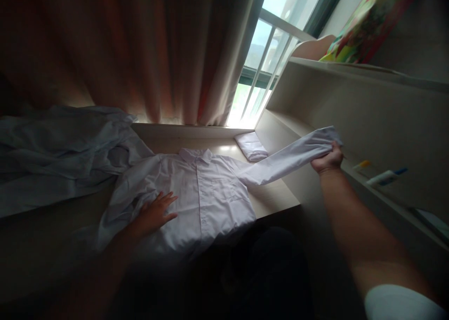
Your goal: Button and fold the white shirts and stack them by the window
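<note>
From the head view, the white button-up shirt is lying face-up on the surface. The left hand is pressing flat and open on it, pinning the cloth, while the right hand is gripping the sleeve cuff, stretching it taut. A folded white garment is sitting near the window.

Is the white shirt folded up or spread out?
Spread out: the white shirt lies flat, front up, its sleeve pulled straight by the right hand.

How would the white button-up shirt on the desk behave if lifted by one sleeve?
The white button-up shirt is probably floppy: its sleeve sags from the right hand. Likely light. It may slide, since the left hand pins it flat.
</note>
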`<state>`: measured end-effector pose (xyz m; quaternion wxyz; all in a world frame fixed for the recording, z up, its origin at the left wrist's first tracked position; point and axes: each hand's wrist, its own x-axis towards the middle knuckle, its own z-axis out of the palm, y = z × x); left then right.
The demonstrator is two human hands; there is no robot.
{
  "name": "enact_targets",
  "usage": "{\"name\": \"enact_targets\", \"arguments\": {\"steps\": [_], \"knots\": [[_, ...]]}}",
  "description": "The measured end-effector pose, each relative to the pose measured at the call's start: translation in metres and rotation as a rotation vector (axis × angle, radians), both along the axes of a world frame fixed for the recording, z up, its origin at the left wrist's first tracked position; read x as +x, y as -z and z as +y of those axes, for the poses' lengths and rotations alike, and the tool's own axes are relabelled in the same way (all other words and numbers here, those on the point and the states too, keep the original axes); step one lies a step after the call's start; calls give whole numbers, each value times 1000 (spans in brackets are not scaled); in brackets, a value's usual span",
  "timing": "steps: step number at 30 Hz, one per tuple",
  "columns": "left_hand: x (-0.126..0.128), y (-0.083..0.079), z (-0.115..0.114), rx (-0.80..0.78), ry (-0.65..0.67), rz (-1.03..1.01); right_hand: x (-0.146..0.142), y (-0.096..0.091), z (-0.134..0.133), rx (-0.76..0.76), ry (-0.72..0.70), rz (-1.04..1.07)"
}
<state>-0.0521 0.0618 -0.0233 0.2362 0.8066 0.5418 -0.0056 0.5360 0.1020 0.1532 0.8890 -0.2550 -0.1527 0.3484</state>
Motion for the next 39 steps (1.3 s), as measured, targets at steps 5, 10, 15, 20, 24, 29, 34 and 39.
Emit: {"name": "enact_targets", "arguments": {"steps": [5, 10, 15, 20, 24, 29, 34, 39], "knots": [[-5, 1, 7, 33, -31, -27, -5, -6, 1, 31, 30, 78], [-17, 1, 15, 106, -106, -168, -10, -8, 5, 37, 8, 13], [-25, -5, 18, 175, -271, -351, -21, -10, 10, 44, -32, -40], [-28, -14, 17, 223, -361, -468, -40, -19, 15, 70, -56, -75], [-29, -18, 14, 254, -401, -499, -60, -31, 21, 109, -57, -24], [-30, -16, 14, 281, -383, -535, -91, -46, 34, 176, -83, 16], [-30, -17, 13, 296, -403, -553, -130, -53, 49, 137, -192, -128], [-32, -24, 11, 321, -405, -573, -180, -46, 64, 158, -268, -221]]}}
